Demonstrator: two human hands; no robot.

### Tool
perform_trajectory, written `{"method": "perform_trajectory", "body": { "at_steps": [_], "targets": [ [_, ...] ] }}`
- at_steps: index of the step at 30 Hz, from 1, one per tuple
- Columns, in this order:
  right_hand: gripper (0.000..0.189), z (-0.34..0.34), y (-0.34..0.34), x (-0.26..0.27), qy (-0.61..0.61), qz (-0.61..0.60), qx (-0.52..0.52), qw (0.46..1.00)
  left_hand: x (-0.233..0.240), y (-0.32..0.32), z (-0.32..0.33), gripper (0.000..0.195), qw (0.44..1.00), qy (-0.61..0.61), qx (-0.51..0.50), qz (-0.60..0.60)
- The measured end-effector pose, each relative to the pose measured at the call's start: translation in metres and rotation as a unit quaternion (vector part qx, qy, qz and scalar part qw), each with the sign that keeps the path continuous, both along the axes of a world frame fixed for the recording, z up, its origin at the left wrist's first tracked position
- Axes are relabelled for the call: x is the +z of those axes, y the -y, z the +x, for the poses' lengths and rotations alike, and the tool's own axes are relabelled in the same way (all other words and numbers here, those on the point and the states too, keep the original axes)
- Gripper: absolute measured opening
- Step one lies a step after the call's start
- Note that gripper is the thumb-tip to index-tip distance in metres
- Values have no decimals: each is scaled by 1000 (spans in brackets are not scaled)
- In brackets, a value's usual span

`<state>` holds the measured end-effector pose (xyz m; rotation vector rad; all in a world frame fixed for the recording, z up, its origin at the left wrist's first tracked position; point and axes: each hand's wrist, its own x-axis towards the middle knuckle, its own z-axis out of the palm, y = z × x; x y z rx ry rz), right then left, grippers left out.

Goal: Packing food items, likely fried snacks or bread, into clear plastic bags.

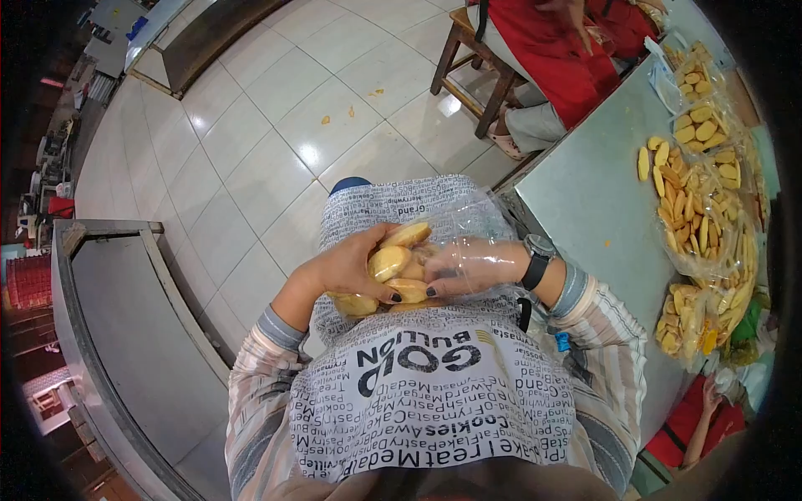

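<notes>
A clear plastic bag [467, 216] with several oval golden biscuits or bread slices [390, 262] rests on my lap, over a white printed apron [432, 388]. My left hand [354, 260] grips the bag and its slices from the left side, thumb below and fingers above. My right hand [467, 269] is inside the bag's mouth, its fingertips at the slices; the plastic covers the hand and wrist. The thumb touches or nearly touches a lower slice, and whether the fingers hold one is unclear. More slices lie in the bag towards my body.
On the metal table [583, 188] at right lie loose slices [680, 200] and filled clear bags [702, 128]. A co-worker in a red apron [557, 62] sits by a wooden stool [467, 69]; another person in red [702, 426] is at lower right. A metal-topped table [125, 313] stands left.
</notes>
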<state>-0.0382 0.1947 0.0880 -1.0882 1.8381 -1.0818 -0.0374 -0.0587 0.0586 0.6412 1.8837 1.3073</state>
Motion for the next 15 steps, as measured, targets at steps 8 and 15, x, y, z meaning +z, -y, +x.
{"method": "perform_trajectory", "body": {
  "at_steps": [8,15],
  "targets": [
    [25,-4,-3,-16,49,30,15,998,-2,0,-4,102,1000,23,-3,-2],
    [25,1,-6,-24,68,19,-14,997,-15,7,-5,103,998,19,-45,46]
  ]
}}
